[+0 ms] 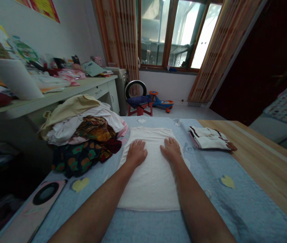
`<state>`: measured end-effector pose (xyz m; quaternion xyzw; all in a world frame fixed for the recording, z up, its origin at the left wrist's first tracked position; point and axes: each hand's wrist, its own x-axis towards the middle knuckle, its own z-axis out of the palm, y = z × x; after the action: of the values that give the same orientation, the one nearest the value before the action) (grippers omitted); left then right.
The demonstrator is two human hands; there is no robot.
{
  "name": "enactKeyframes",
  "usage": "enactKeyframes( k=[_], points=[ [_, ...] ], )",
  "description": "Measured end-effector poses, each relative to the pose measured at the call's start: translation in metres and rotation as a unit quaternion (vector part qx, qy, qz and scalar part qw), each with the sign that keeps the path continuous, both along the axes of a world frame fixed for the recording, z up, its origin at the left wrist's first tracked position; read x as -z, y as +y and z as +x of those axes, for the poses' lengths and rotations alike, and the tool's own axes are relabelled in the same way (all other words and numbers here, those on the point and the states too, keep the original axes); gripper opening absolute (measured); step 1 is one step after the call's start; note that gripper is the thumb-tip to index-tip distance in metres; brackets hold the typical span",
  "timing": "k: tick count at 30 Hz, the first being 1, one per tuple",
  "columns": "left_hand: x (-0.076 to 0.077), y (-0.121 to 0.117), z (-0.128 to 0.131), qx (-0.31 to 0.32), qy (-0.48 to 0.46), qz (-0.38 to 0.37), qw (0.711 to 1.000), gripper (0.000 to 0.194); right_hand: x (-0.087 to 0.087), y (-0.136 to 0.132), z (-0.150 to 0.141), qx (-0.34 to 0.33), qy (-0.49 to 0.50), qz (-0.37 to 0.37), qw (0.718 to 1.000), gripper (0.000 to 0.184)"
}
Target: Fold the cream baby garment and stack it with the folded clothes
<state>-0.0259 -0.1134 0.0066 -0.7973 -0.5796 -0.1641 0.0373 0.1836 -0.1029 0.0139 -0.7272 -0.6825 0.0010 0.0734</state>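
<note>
A white cloth garment (151, 184) lies flat and smoothed out on a light blue quilted bedspread (209, 189). My left hand (136, 153) rests palm down on its upper left part, fingers spread. My right hand (170, 150) lies the same way on its upper right part, near the garment's edge. Neither hand grips anything. To the left of my left hand is a heap of mixed clothes (82, 135), with white, cream and dark floral fabrics. To the right of my right hand sits a folded white garment with dark trim (209, 137).
A wooden board (265, 162) lies along the bed's right side. A cluttered desk with drawers (100, 91) stands at left. Beyond the bed's far end are a small red stool (140, 108) and a blue and orange toy ride-on car (162, 101).
</note>
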Motion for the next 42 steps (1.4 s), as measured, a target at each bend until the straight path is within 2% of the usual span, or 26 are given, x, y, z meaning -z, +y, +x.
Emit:
enactKeyframes(
  k=[3,6,10,15,18,22,26,30,34,39,42],
  points=[
    [0.003,0.001,0.001,-0.033,0.004,-0.031,0.999,0.049,0.0,0.002,0.002,-0.004,0.006,0.003,1.0,0.055],
    [0.005,0.002,0.001,-0.054,0.007,-0.064,0.996,0.056,-0.001,0.004,0.005,-0.014,0.025,0.034,0.999,0.047],
    [0.005,0.002,0.001,-0.054,0.013,-0.06,0.997,0.057,-0.003,0.005,0.006,-0.006,0.038,0.07,0.997,0.036],
    [-0.002,0.0,0.007,-0.064,0.025,-0.05,0.996,0.053,-0.001,0.0,0.002,-0.016,0.02,0.063,0.998,0.032],
    [-0.006,0.0,0.02,-0.023,0.036,-0.025,0.999,0.047,0.0,-0.002,-0.001,-0.028,0.01,0.055,0.998,0.034],
    [-0.008,0.006,0.039,0.031,0.025,-0.048,0.998,0.046,0.001,0.0,-0.001,-0.03,0.017,0.046,0.998,0.037],
    [-0.009,0.016,0.043,0.006,0.011,-0.041,0.999,0.039,0.002,0.004,0.001,-0.06,0.04,0.068,0.995,0.034],
    [-0.011,0.031,0.031,-0.036,0.01,-0.044,0.998,0.035,0.003,0.007,0.0,-0.073,0.065,0.078,0.992,0.034],
    [-0.007,0.049,0.019,-0.065,0.02,-0.042,0.997,0.044,0.002,0.004,-0.003,-0.067,0.047,0.059,0.995,0.036],
    [-0.001,0.061,0.019,-0.106,0.02,-0.074,0.991,0.065,0.004,0.001,-0.006,-0.05,0.007,0.021,0.998,0.051],
    [0.001,0.066,0.023,-0.081,0.022,-0.075,0.994,0.068,0.006,0.003,-0.007,-0.042,-0.001,0.0,0.999,0.058]
  ],
)
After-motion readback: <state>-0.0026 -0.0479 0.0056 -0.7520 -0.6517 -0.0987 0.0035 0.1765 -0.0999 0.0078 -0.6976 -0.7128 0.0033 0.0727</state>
